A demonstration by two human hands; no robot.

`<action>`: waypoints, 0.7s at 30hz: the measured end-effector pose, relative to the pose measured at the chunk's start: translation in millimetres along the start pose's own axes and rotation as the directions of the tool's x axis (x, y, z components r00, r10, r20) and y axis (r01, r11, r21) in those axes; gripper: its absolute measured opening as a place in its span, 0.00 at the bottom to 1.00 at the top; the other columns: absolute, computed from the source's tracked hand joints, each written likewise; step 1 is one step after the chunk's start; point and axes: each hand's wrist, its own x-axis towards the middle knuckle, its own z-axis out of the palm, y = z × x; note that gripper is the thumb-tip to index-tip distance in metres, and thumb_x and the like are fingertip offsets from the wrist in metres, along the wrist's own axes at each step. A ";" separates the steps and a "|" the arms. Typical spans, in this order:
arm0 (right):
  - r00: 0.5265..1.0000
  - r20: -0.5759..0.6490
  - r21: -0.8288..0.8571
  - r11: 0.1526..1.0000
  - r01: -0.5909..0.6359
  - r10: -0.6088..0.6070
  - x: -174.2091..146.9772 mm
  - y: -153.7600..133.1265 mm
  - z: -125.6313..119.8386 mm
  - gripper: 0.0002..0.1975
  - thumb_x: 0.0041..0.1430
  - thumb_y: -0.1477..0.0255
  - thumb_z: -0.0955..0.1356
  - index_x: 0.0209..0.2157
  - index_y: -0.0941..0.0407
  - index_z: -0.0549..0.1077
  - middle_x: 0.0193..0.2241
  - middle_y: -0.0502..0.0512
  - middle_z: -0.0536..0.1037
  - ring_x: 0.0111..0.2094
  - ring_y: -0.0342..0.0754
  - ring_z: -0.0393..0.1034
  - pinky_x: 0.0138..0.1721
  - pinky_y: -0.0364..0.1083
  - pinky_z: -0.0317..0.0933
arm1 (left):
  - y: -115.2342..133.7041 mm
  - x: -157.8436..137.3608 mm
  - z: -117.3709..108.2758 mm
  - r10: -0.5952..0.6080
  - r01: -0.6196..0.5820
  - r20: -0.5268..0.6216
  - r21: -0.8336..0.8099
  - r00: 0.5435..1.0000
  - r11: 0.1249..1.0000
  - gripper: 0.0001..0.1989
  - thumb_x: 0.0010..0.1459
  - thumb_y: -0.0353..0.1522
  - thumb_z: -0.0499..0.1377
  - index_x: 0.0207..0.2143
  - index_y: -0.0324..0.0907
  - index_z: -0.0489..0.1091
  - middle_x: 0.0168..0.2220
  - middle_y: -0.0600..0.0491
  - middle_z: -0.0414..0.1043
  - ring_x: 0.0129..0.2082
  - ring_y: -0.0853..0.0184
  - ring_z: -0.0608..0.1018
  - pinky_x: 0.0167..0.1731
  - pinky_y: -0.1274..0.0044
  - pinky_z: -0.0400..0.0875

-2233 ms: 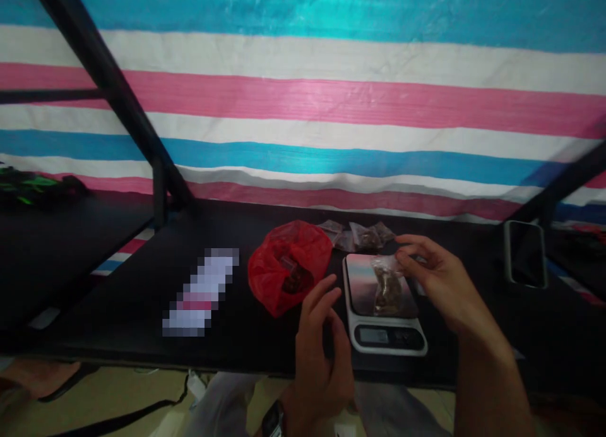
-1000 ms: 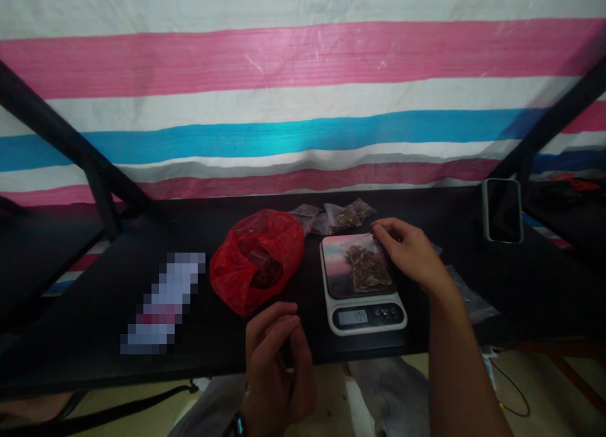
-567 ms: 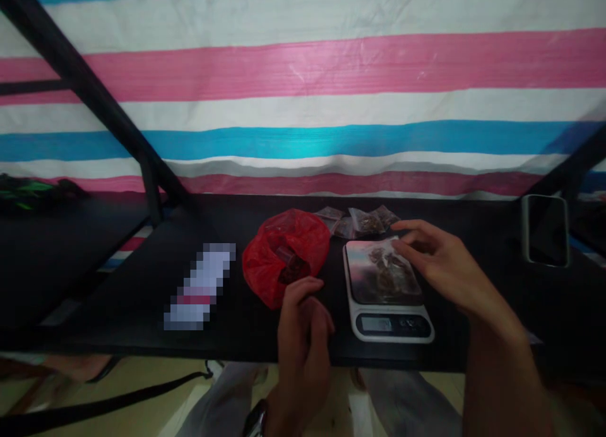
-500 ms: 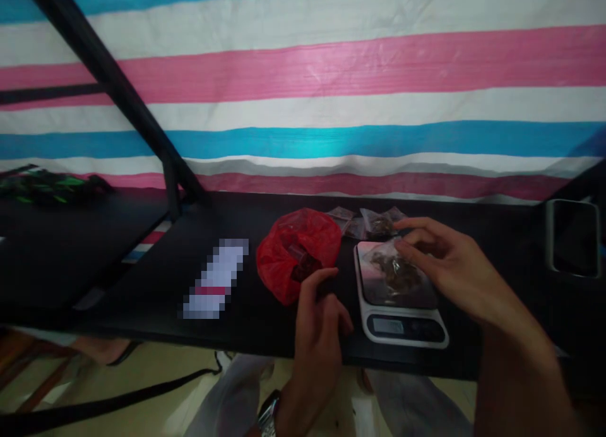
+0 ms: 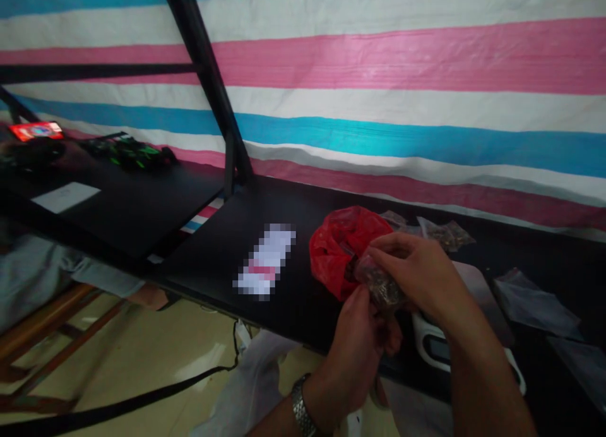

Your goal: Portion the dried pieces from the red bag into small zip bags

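Note:
A small clear plastic bag (image 5: 382, 288) with dark brownish bits in it is held up in front of the red plastic bag (image 5: 326, 254). My right hand (image 5: 421, 269) pinches its upper edge, fingers closed. At the lower side my left hand (image 5: 357, 342), with a watch on the wrist, grips the same bag, fingers curled. The red bag stands with its mouth open and something dark inside. Partly behind my right forearm lies a white kitchen scale (image 5: 473, 285); nothing shows on the visible part of its pan.
Small filled clear bags (image 5: 447, 235) lie behind the scale, and flat clear bags (image 5: 534, 304) to its right. A blurred-out paper (image 5: 267, 260) lies left on the black table (image 5: 213, 266). Further left are a black frame post (image 5: 208, 77), a green-black model car (image 5: 135, 153) and a lit phone (image 5: 35, 131).
The filled bag has been lifted off the scale and brought left to the red bag by my right hand. My left hand now holds it too. The view has turned left.

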 end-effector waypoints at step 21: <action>0.993 0.110 0.065 0.996 -0.059 0.051 -6.3 17.9 -30.3 0.18 0.49 0.54 0.77 0.34 0.54 0.85 0.37 0.60 0.87 0.41 0.59 0.82 0.45 0.53 0.74 | -4.6 1.6 -18.5 0.366 -0.320 0.013 0.512 0.930 0.797 0.27 0.72 0.47 0.52 0.67 0.45 0.67 0.34 0.52 0.80 0.31 0.65 0.82 0.37 0.75 0.76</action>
